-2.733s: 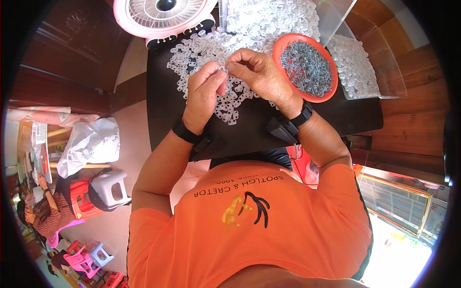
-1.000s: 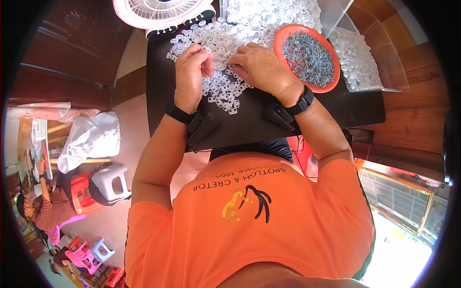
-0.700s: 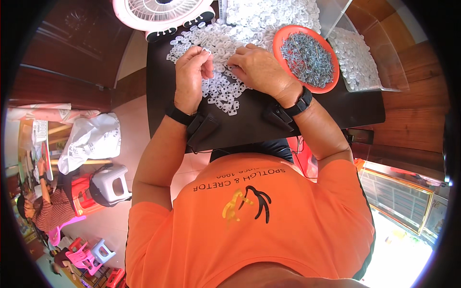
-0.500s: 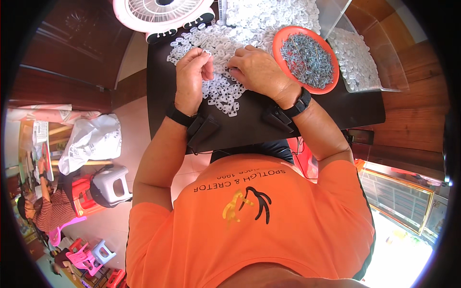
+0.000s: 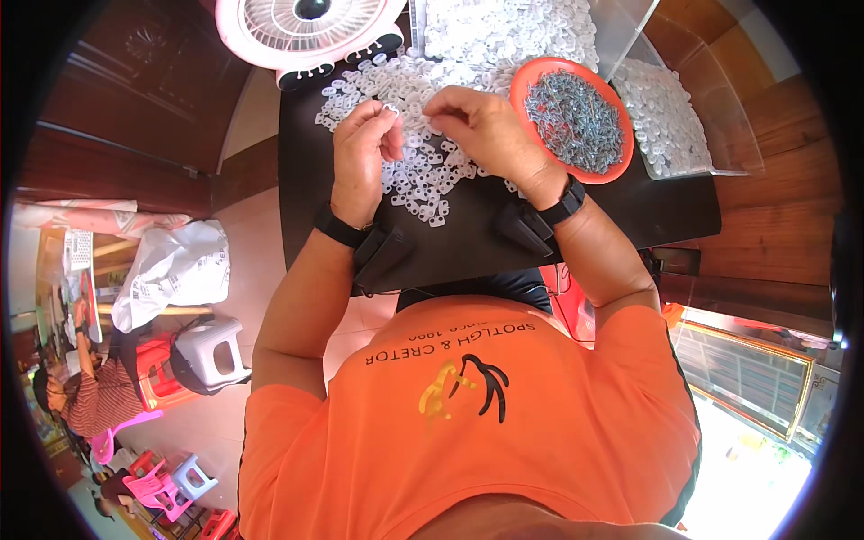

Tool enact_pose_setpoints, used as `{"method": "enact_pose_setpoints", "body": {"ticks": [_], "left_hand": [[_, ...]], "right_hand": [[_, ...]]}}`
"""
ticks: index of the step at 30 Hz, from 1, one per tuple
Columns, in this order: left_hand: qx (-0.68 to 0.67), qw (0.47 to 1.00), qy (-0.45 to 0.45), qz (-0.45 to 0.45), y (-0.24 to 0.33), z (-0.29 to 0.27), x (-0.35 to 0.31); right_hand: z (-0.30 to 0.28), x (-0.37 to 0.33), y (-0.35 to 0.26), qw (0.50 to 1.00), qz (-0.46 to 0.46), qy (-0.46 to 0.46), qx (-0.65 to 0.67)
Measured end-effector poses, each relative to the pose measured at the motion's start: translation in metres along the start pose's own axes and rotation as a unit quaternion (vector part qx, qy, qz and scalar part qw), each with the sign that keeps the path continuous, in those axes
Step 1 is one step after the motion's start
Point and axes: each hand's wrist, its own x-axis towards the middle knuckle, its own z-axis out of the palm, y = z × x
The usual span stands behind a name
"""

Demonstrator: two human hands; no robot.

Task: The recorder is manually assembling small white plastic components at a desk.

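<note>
My left hand [image 5: 362, 157] is closed over the near left part of a heap of small white plastic pieces [image 5: 432, 184]. A single white plastic piece [image 5: 391, 109] is pinched between its thumb and index finger. Facing it, a short gap to the right, my right hand [image 5: 490, 130] has its thumb and fingertips brought together above the heap. Whatever those fingertips hold is too small or hidden to make out. Beside my right hand sits a red plate [image 5: 520, 94] filled with thin grey metal nails [image 5: 576, 121].
A pink and white fan [image 5: 310, 40] stands at the far left of the dark table [image 5: 441, 252]. Clear-walled bins [image 5: 720, 135] with more white pieces stand at the back and right. Stools [image 5: 211, 351] and a seated person [image 5: 94, 396] are off to the left.
My right hand has lifted a little from the heap, and its fingertips have drawn together. My left hand keeps its pinch on the white piece, almost in place.
</note>
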Motion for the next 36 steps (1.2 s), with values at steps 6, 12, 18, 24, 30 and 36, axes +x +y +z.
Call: {"method": "enact_pose_setpoints", "body": {"ticks": [6, 12, 18, 24, 30, 36], "left_hand": [[0.002, 1.0, -0.001, -0.002, 0.001, 0.002, -0.002], [-0.013, 1.0, 0.007, -0.002, 0.001, 0.003, -0.001], [-0.006, 1.0, 0.009, -0.003, 0.0, 0.001, -0.001], [-0.002, 1.0, 0.003, -0.001, -0.001, 0.0, -0.001], [-0.008, 1.0, 0.012, -0.001, -0.001, -0.001, 0.0], [-0.033, 0.999, 0.025, 0.011, -0.001, 0.003, 0.001]], "right_hand": [[-0.003, 0.004, 0.01, 0.979, 0.072, -0.012, 0.188], [-0.003, 0.004, 0.011, 0.982, 0.077, 0.009, 0.171], [-0.009, 0.003, 0.001, 0.99, -0.027, 0.114, -0.076], [0.003, 0.001, 0.0, 0.971, -0.147, 0.037, -0.183], [0.01, 0.001, 0.01, 0.942, -0.176, -0.036, -0.284], [0.007, 0.001, 0.01, 0.952, -0.156, -0.033, -0.26]]}}
